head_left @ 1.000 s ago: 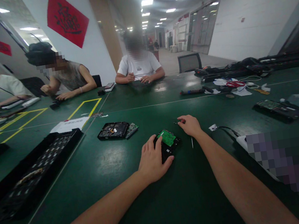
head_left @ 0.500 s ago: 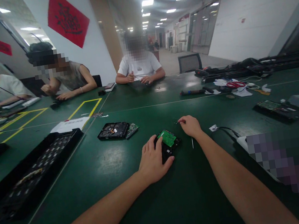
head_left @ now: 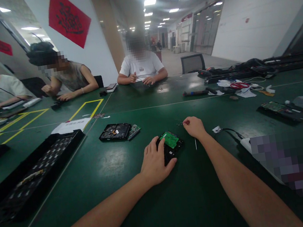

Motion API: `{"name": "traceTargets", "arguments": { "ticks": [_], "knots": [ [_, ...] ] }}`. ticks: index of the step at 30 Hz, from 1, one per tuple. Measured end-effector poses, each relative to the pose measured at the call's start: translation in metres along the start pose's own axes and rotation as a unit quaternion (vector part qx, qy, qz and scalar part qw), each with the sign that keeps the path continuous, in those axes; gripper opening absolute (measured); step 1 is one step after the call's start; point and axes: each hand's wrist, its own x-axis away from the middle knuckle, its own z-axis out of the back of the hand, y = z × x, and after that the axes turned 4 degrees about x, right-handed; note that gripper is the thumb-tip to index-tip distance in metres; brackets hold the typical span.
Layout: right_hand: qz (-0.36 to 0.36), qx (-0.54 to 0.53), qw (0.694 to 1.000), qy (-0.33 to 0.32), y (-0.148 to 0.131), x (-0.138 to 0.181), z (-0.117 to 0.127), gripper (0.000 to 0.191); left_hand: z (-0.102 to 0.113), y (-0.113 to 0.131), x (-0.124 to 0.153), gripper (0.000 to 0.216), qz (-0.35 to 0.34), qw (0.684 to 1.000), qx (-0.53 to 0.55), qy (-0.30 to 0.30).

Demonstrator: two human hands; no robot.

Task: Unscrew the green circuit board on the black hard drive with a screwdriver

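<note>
A hard drive (head_left: 170,141) with a green circuit board on top lies on the table in front of me. My left hand (head_left: 154,162) holds it from the left, fingers over its left side and thumb along the near edge. To its right, my right hand (head_left: 195,126) is closed, thumb and forefinger pinched low over the table beside several tiny screws (head_left: 179,124). A slim metal shaft, like a screwdriver's (head_left: 196,144), sticks out below that hand; its handle is hidden in the palm.
Another hard drive (head_left: 115,132) with a loose circuit board (head_left: 134,131) lies to the left. A long black tray (head_left: 67,141) is further left, and a third drive (head_left: 280,111) lies right. A power bank-like white device with a cable (head_left: 245,143) is near my right forearm. Co-workers sit opposite.
My right hand has shifted slightly to the right, and the tiny screws beside its fingertips show more clearly. My left hand and the hard drive have stayed put.
</note>
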Motion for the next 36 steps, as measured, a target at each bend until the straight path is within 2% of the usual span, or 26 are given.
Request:
{"name": "traceTargets", "arguments": {
  "ticks": [9,14,17,23,27,36],
  "knots": [
    [-0.021,-0.003,1.000,-0.014,-0.003,-0.001,0.004,0.015,-0.004,-0.003,0.000,0.086,0.005,1.000,0.013,0.008],
    [-0.040,-0.005,0.999,-0.014,-0.001,-0.003,0.001,0.014,0.000,-0.006,-0.003,0.090,-0.020,0.999,0.030,-0.001],
    [-0.041,-0.006,0.999,-0.013,0.001,-0.003,-0.001,0.014,0.006,-0.012,-0.007,0.094,-0.055,0.997,0.041,-0.022],
    [-0.035,0.000,0.999,-0.014,0.004,-0.005,-0.002,0.012,0.023,-0.032,-0.020,0.110,-0.118,0.986,0.065,-0.101],
    [-0.016,0.000,1.000,-0.012,0.003,-0.005,0.000,0.012,0.028,-0.042,-0.025,0.110,-0.138,0.980,0.067,-0.130],
    [-0.003,0.002,1.000,-0.014,0.002,-0.001,0.001,0.015,0.015,-0.023,-0.016,0.096,-0.113,0.991,0.023,-0.072]
  ]
}}
